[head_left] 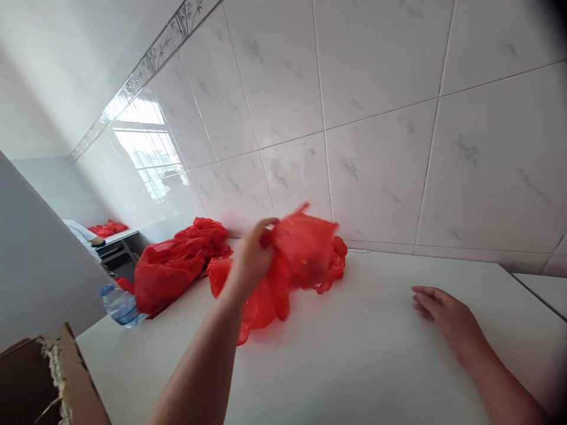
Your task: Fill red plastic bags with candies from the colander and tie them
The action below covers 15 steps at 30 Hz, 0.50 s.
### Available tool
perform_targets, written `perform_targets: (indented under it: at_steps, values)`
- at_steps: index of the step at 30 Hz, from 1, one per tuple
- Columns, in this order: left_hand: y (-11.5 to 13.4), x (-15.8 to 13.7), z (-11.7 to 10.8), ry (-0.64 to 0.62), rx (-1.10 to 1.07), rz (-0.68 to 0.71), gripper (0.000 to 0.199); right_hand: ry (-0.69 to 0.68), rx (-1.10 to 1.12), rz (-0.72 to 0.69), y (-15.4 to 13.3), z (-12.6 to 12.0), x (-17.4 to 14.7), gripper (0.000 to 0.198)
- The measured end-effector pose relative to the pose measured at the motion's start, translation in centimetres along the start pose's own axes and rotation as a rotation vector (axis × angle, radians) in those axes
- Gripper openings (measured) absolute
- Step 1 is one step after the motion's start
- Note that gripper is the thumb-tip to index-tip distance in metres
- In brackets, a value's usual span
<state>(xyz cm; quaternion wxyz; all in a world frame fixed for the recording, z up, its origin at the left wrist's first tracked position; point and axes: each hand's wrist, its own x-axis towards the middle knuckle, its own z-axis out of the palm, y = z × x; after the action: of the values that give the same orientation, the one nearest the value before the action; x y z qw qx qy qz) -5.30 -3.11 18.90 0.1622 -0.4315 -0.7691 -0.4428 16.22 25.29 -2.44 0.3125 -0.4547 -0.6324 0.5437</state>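
My left hand [253, 252] is closed on a thin red plastic bag [305, 242], raised above the white tabletop and blurred by motion. More crumpled red plastic [266, 301] lies under and beside this hand, and I cannot tell where one piece ends and the other begins. Over the right part of the table, my right hand [443, 313] is apart from the plastic. Its fingers are loosely stretched, with nothing visible in them.
Left along the tiled wall lies a large heap of red bags [177, 265]. A water bottle [121, 306] with a blue cap leans beside it. An opened cardboard box [66, 378] stands at the near left. Beyond a partition [39, 248], a person's sleeve and arm [84, 236] show.
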Motion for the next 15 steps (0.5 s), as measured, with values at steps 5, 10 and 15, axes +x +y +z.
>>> perform_targets:
  at_steps: [5, 10, 15]
  values:
    - [-4.3, 1.8, -7.1, 0.539, 0.47, -0.096, 0.039, -0.004, -0.004, -0.003, 0.1, 0.1, -0.1, 0.038]
    - [-7.6, -0.1, -9.3, 0.505, 0.741, -0.28, 0.052, 0.008, -0.039, -0.013, -0.1, 0.4, -0.3, 0.037]
    - [-9.6, -2.4, -6.4, -0.032, 0.561, -0.342, 0.067, 0.005, -0.052, -0.045, -0.4, 0.7, -0.7, 0.037]
